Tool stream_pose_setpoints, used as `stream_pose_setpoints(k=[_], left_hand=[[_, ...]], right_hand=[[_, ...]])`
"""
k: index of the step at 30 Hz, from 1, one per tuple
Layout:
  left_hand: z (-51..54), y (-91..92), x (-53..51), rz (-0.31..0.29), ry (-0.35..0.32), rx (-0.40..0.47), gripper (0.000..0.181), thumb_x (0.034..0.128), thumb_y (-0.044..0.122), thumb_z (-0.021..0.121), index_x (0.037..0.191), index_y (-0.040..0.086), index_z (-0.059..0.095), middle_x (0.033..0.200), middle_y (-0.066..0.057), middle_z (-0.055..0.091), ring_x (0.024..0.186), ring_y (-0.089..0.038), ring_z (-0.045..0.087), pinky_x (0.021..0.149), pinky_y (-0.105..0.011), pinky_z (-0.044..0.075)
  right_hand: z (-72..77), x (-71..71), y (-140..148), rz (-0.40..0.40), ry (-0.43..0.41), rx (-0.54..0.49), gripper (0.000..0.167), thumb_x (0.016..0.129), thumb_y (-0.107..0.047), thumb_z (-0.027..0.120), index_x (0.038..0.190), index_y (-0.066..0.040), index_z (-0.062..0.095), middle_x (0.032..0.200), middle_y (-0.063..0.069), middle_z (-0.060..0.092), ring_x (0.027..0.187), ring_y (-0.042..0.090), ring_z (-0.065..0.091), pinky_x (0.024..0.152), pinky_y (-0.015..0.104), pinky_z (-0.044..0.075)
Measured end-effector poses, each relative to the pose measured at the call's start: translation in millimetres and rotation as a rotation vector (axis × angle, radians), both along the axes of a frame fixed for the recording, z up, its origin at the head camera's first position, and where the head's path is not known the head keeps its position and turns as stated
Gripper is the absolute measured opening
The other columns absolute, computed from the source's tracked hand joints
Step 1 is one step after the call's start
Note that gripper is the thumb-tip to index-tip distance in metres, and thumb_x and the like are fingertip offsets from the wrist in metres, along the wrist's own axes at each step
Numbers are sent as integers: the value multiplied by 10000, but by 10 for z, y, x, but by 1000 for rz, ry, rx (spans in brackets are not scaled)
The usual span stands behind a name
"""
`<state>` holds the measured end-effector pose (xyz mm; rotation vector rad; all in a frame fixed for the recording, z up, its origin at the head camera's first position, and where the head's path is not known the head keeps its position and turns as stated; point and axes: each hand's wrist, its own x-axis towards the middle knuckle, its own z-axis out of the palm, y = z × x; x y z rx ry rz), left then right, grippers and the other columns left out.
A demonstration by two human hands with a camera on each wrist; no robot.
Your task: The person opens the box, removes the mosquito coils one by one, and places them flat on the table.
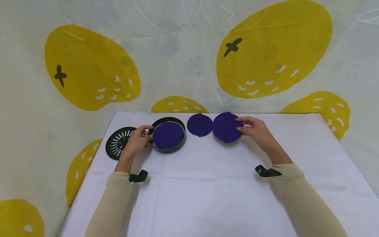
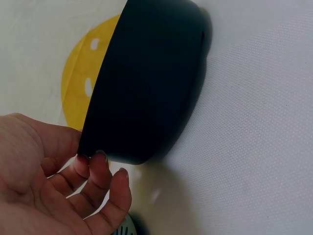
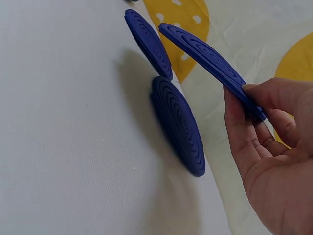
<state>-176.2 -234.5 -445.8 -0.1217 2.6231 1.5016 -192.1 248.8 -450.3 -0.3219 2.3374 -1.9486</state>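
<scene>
My left hand [image 1: 137,141] pinches the near-left rim of a round black tin [image 1: 168,151], thumb and fingers at its edge. A purple mosquito coil [image 1: 168,135] lies inside that tin. Between thumb and fingers, my right hand [image 1: 255,129] holds another purple mosquito coil [image 3: 210,61] by its edge, raised above the table. Two more coils lie on the table in the right wrist view: a far coil [image 3: 149,44] and a nearer coil [image 3: 178,125]. From the head view, the held coil hides most or all of the nearer one.
A black slotted lid [image 1: 117,144] lies left of the tin, partly behind my left hand. White cloth covers the table [image 1: 204,197]. A curtain [image 1: 177,49] printed with yellow fruit hangs along the table's back edge.
</scene>
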Motion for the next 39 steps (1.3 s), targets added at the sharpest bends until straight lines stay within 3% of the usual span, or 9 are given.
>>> stream_pose_setpoints(k=[14, 26, 39], left_hand=[[10, 3, 5, -2, 5, 10, 410, 1000, 36, 611, 1404, 90, 563, 894, -51, 419, 751, -185, 491, 648, -385, 550], [26, 9, 8, 0, 3, -1, 407, 1000, 38, 610, 1401, 86, 563, 899, -52, 419, 749, -189, 494, 664, -404, 555], [3, -10, -14, -3, 8, -5, 408, 991, 43, 623, 1394, 80, 569, 906, -52, 419, 735, -182, 498, 647, -390, 558]], right_hand=[[-49, 6, 180, -46, -35, 28, 441, 959, -16, 672, 1375, 61, 550, 1146, 52, 610, 953, 16, 640, 821, 204, 573], [-113, -18, 355, -65, -82, -152, 502, 912, 52, 704, 1373, 123, 520, 1051, -19, 695, 947, 18, 668, 801, 212, 578], [-160, -30, 540, -124, -86, -181, 493, 931, 55, 677, 1391, 118, 511, 1052, -19, 702, 935, 20, 669, 796, 199, 574]])
